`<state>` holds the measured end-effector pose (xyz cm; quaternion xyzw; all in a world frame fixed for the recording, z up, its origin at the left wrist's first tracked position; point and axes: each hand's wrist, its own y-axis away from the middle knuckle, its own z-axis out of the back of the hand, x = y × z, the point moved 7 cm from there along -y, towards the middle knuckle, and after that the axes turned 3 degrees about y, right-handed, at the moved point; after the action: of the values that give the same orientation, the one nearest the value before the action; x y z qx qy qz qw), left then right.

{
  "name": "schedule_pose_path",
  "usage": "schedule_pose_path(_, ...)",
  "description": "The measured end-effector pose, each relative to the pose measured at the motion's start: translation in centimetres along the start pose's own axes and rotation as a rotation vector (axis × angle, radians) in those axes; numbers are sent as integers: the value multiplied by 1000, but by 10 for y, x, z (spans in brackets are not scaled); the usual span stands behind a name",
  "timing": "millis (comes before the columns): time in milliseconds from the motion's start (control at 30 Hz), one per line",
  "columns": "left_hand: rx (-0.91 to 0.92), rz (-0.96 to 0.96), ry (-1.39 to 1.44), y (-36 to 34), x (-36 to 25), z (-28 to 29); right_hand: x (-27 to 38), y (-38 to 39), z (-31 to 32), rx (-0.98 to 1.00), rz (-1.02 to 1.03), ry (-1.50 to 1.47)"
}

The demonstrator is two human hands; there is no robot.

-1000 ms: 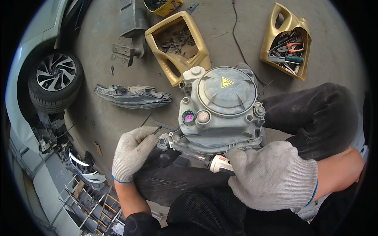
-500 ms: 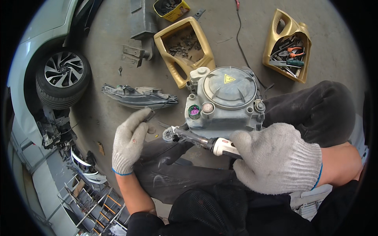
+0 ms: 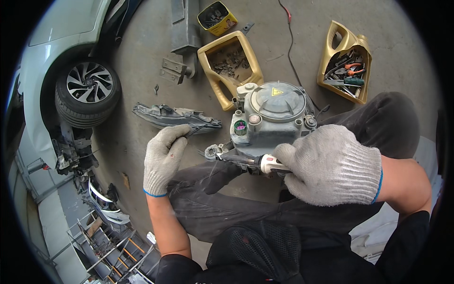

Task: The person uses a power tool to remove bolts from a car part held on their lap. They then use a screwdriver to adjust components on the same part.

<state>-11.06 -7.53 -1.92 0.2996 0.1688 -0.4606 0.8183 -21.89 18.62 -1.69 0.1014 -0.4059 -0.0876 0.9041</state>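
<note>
Lamp housing of dusty grey plastic [image 3: 274, 128], boxy w/ round ribbed cap, sits approx. 1 o'clock from wearer; prob. stiff, mid-weight, a bit slick w/ dust. Thin side tabs look brittle, so deep main body = best hold. From housing: R. hand in grey knit glove [image 3: 333, 165], 4–5 o'clock, wrapped round white-&-black handle of metal-shafted tool [image 3: 268, 164]; L. hand in matching glove [image 3: 163, 158], 8 o'clock, thumb & fingers pinched on small dark strip [image 3: 196, 129], prob. light. Containers: cut-away gold plastic jug [image 3: 351, 39], 2 o'clock: orange-handled pliers [image 3: 352, 72], green-handled screwdriver [image 3: 354, 82], etc. Flat-lying gold jug [image 3: 239, 86], 11 o'clock: small loose bits [image 3: 231, 64]. Yellow tub [image 3: 225, 26], farther out, 11 o'clock: dark bits, too small to ID.
</note>
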Motion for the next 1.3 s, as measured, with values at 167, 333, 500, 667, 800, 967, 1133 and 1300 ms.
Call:
schedule_pose_path(167, 45, -40, 5, -1, 1, -1, 1, -4, 1, 100, -55, 17)
schedule_pose_path(333, 51, -96, -28, -1, -10, -3, 1, -3, 1, 40, -12, -14)
schedule_pose_path(500, 86, -40, 47, 1, -8, -5, -2, 1, 2, 40, -86, -122)
schedule_pose_path(667, 106, -11, 79, 3, -11, -7, 3, 4, -13, -42, 9, -199)
schedule_pose_path(800, 54, 125, 201, 12, -4, 0, -2, -1, 2, 217, -230, -212)
schedule_pose_path(967, 66, -101, -16, 10, -22, 4, -12, 7, 24, 85, -346, -446)
schedule_pose_path(1133, 43, -231, -147, 14, -33, 2, -8, 6, 39, -107, -196, -673)
schedule_pose_path(1300, 127, -224, -76, 12, -29, -6, 5, 2, 49, -111, -58, -685)
